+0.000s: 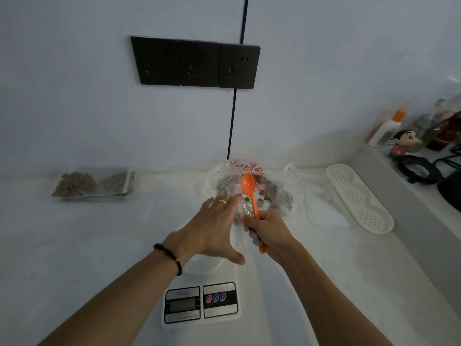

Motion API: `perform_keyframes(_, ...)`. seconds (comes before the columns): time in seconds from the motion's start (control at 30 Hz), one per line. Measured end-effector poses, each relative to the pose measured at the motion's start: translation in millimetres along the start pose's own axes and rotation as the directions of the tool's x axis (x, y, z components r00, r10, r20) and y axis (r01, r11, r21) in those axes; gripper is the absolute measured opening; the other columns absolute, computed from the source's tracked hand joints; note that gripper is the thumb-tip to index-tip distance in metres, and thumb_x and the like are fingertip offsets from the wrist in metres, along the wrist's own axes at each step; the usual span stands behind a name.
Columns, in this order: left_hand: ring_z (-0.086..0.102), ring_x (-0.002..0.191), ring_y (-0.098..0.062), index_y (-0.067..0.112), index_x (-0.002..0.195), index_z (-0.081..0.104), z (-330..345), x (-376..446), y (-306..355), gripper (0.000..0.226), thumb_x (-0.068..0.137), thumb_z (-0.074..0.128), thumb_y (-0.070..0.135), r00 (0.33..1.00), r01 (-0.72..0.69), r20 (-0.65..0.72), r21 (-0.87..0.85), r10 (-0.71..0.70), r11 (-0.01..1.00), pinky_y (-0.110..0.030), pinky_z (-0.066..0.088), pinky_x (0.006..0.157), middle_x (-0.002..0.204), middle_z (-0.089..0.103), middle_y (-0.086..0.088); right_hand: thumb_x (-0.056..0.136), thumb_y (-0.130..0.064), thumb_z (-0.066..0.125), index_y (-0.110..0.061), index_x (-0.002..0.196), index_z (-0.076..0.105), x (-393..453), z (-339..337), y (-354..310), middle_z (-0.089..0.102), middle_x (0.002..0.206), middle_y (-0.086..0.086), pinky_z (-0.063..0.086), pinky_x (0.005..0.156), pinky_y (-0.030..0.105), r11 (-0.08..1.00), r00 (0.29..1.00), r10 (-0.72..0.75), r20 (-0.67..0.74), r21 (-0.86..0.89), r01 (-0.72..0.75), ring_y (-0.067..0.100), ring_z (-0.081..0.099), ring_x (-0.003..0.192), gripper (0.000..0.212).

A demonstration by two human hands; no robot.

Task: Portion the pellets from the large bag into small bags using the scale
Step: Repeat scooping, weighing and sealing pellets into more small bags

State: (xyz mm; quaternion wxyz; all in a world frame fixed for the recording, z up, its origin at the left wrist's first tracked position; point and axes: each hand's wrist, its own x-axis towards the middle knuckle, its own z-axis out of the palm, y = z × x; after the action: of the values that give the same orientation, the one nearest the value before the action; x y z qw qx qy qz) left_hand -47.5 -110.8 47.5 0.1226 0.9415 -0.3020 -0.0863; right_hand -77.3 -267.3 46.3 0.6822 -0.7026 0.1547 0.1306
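**Spoon over the pellet bag**

Head view: the right hand is gripping an orange spoon above the large bag of pellets. The left hand, fingers spread, is reaching over the scale on the worktop. Filled small bags are lying far left.

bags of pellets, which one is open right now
The large bag behind the scale, with red print, its mouth spread under the orange spoon. The small bags far left lie flat, untouched.

Three black wall sockets hang at twelve o'clock. One orange spoon, one scale and two hands share the counter. One filled small bag lies at nine o'clock, one white tray at three.
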Motion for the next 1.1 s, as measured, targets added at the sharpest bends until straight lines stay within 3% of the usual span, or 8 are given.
perform_keyframes(0.17, 0.046, 0.110, -0.021, 0.020, 0.143, 0.017, -6.9, -0.8, 6.0, 0.110, 0.061, 0.077, 0.062, 0.999, -0.023, -0.032, -0.008, 0.023, 1.000, -0.028, 0.039, 0.092, 0.137, 0.040, -0.004, 0.088, -0.017, 0.068, -0.004, 0.063, 0.058, 5.3, -3.0, -2.0, 0.053, 0.049, 0.001, 0.035, 0.045, 0.024, 0.999, 1.000, 0.001, 0.028, -0.055, 0.001, 0.011, 0.040, 0.042, 0.029)
perform_keyframes(0.33, 0.034, 0.098, -0.012, 0.022, 0.139, 0.023, -7.8, -2.3, 1.7, 0.101, 0.063, 0.075, 0.063, 0.999, -0.026, -0.023, -0.028, 0.025, 0.999, -0.023, 0.031, 0.087, 0.133, 0.038, 0.001, 0.084, -0.007, 0.068, -0.010, 0.058, 0.053, 13.9, -7.6, -7.1, 0.046, 0.050, 0.000, 0.035, 0.043, 0.021, 0.981, 0.999, -0.037, 0.023, -0.188, 0.040, 0.009, 0.037, 0.042, 0.030)
perform_keyframes(0.5, 0.046, 0.101, -0.016, 0.026, 0.132, 0.030, -3.0, 2.9, -7.0, 0.088, 0.063, 0.071, 0.062, 1.000, 0.015, -0.014, -0.119, -0.016, 0.993, -0.029, 0.044, 0.085, 0.124, 0.040, 0.005, 0.083, -0.006, 0.070, -0.003, 0.073, 0.060, 18.5, -8.4, -3.1, 0.044, 0.051, -0.002, 0.037, 0.045, 0.018, 0.959, 0.997, -0.081, 0.014, -0.272, 0.081, 0.007, 0.038, 0.042, 0.014)
perform_keyframes(0.67, 0.046, 0.102, -0.015, 0.024, 0.140, 0.029, -2.4, 8.6, -9.8, 0.092, 0.067, 0.070, 0.062, 0.999, 0.040, -0.016, -0.105, -0.042, 0.994, -0.027, 0.042, 0.084, 0.131, 0.040, 0.003, 0.088, -0.017, 0.066, -0.006, 0.073, 0.061, 22.5, -8.7, 2.5, 0.050, 0.056, 0.000, 0.039, 0.046, 0.022, 0.969, 0.999, -0.023, -0.039, -0.245, 0.013, 0.011, 0.041, 0.048, 0.019)
perform_keyframes(0.8, 0.046, 0.113, -0.017, 0.021, 0.141, 0.032, -3.9, 12.1, -12.3, 0.090, 0.070, 0.069, 0.062, 0.999, 0.038, -0.025, -0.054, -0.040, 0.998, -0.029, 0.042, 0.091, 0.138, 0.039, 0.002, 0.095, -0.017, 0.045, -0.005, 0.091, 0.064, 30.2, -30.1, 0.7, 0.055, 0.072, 0.005, 0.039, 0.049, 0.028, 0.981, 0.977, 0.066, -0.201, -0.168, -0.101, 0.014, 0.044, 0.056, 0.023)
perform_keyframes(0.93, 0.014, 0.142, -0.016, 0.023, 0.146, 0.029, -0.8, 26.2, -8.8, 0.096, 0.068, 0.065, 0.066, 0.997, -0.045, -0.056, 0.045, 0.047, 0.998, -0.036, 0.023, 0.115, 0.157, 0.020, 0.005, 0.093, -0.005, 0.037, -0.006, 0.086, 0.063, 40.8, -60.2, -7.9, 0.055, 0.072, 0.004, 0.053, 0.068, 0.041, 0.738, 0.961, -0.177, -0.215, -0.675, -0.015, 0.024, 0.056, 0.069, 0.027)
perform_keyframes(1.0, -0.008, 0.148, -0.014, 0.023, 0.146, 0.029, 2.2, 35.9, -4.7, 0.097, 0.067, 0.063, 0.068, 0.994, -0.099, -0.038, 0.138, 0.105, 0.985, -0.042, 0.001, 0.120, 0.162, 0.009, 0.004, 0.094, -0.006, 0.039, -0.005, 0.098, 0.064, 49.2, -68.0, -12.2, 0.055, 0.083, 0.005, 0.047, 0.069, 0.035, 0.578, 0.946, -0.276, -0.171, -0.816, 0.021, 0.026, 0.056, 0.076, 0.025)
perform_keyframes(1.1, -0.016, 0.147, -0.013, 0.018, 0.149, 0.022, 8.0, 48.3, -1.9, 0.105, 0.066, 0.062, 0.068, 0.990, -0.125, 0.077, 0.160, 0.114, 0.979, -0.047, -0.017, 0.117, 0.160, 0.019, 0.001, 0.094, -0.011, 0.047, -0.011, 0.112, 0.063, 65.1, -75.7, -18.2, 0.051, 0.096, 0.005, 0.037, 0.069, 0.032, 0.338, 0.926, -0.366, -0.092, -0.940, 0.040, 0.029, 0.055, 0.082, 0.024)
